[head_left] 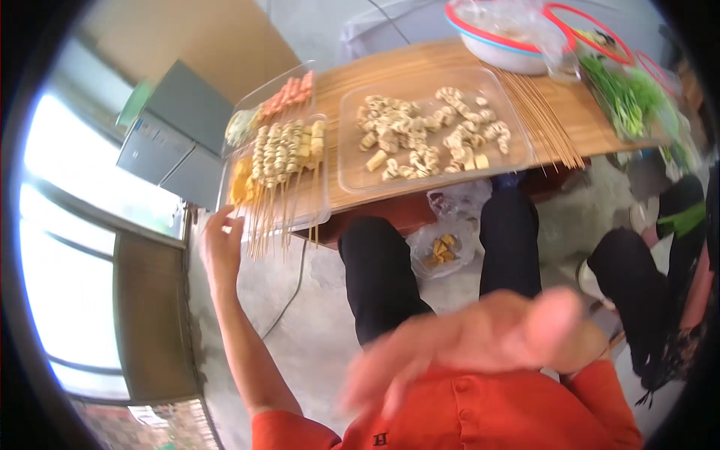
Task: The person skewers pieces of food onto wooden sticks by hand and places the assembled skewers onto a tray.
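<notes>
My left hand (pixel 223 244) is beside the near left corner of a clear tray (pixel 327 202), its fingers bent and a little apart, with nothing visible in them. Skewers of rolled, pale pieces (pixel 275 154) lie in that tray, their sticks pointing toward me over its edge. Orange-yellow pieces (pixel 241 182) are at its left side. Close to the camera, blurred, my right hand (pixel 469 334) is held over my lap with fingers spread and holds nothing. A wide clear tray (pixel 352 142) of loose rolled pieces (pixel 397 124) stands mid-table.
Bare sticks (pixel 540 112) lie right of the wide tray, near a red-rimmed bowl (pixel 510 56) and green vegetables (pixel 622 97). Pink pieces (pixel 289 91) are in a back-left tray. A plastic bag (pixel 442 251) is below the table (pixel 375 69). Another person's knee (pixel 626 262) is at right.
</notes>
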A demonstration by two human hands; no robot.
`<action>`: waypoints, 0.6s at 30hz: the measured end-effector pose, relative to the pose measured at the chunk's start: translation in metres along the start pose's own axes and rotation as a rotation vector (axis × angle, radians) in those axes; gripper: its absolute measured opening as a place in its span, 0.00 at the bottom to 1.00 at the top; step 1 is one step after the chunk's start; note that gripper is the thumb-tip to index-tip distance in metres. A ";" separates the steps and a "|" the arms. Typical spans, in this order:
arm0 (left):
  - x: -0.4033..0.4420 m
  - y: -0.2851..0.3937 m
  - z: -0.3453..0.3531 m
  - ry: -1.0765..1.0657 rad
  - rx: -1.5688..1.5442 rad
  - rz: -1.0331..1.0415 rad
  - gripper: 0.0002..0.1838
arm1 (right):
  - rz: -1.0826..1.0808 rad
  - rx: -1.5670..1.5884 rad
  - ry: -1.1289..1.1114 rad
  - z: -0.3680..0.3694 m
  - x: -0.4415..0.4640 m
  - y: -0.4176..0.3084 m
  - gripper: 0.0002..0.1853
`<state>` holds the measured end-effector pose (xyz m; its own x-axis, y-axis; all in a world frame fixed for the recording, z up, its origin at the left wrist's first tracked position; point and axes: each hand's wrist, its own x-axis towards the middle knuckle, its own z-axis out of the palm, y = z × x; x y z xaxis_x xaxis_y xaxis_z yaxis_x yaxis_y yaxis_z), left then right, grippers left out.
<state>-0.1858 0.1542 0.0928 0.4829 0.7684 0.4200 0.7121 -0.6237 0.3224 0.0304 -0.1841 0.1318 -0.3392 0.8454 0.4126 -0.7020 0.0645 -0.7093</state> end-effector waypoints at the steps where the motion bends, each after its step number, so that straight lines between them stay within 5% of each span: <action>1: -0.004 0.023 -0.006 0.045 -0.024 -0.041 0.16 | -0.124 0.256 -0.131 0.013 0.005 0.007 0.52; 14: -0.066 0.157 0.042 -0.056 -0.622 0.227 0.14 | -0.277 0.045 -0.143 0.033 -0.015 0.036 0.33; 18: -0.072 0.175 0.048 -0.151 -0.557 0.271 0.15 | -0.293 0.000 -0.123 0.042 -0.023 0.040 0.27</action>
<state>-0.0716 -0.0029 0.0787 0.7041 0.5589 0.4380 0.2018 -0.7489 0.6313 -0.0154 -0.2234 0.1177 -0.1959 0.7202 0.6656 -0.7813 0.2955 -0.5497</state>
